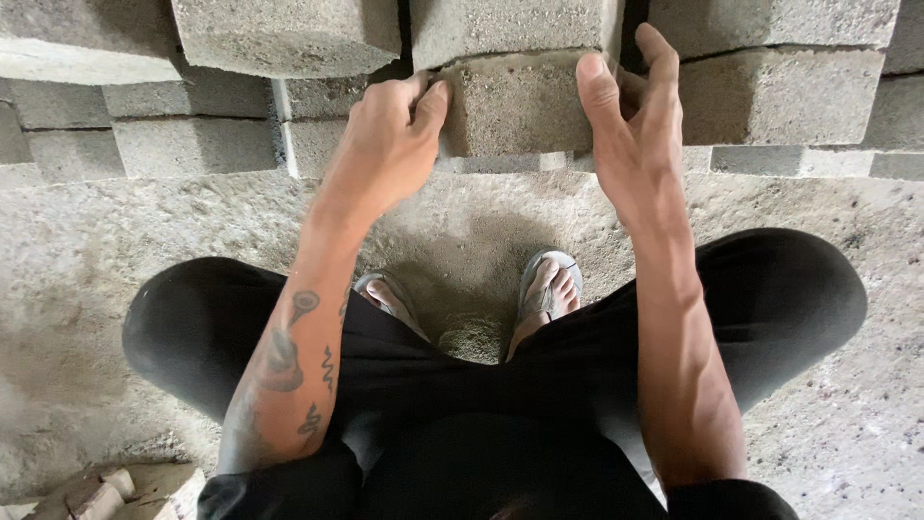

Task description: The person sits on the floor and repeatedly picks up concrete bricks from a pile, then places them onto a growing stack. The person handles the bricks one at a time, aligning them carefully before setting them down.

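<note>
A grey concrete block [515,104] juts end-on from a stack of like blocks in front of me. My left hand [390,144] grips its left edge, fingers curled over the corner. My right hand [630,120] presses its right side, thumb on the face and fingers reaching into the gap beside it. I am squatting, both forearms stretched forward over my knees.
Stacked concrete blocks [780,91] fill the top of the view, one block [289,34] overhanging at upper left. Rough concrete floor [96,250] lies below. My feet in sandals [551,289] stand just before the stack. Broken brick pieces [115,491] lie at bottom left.
</note>
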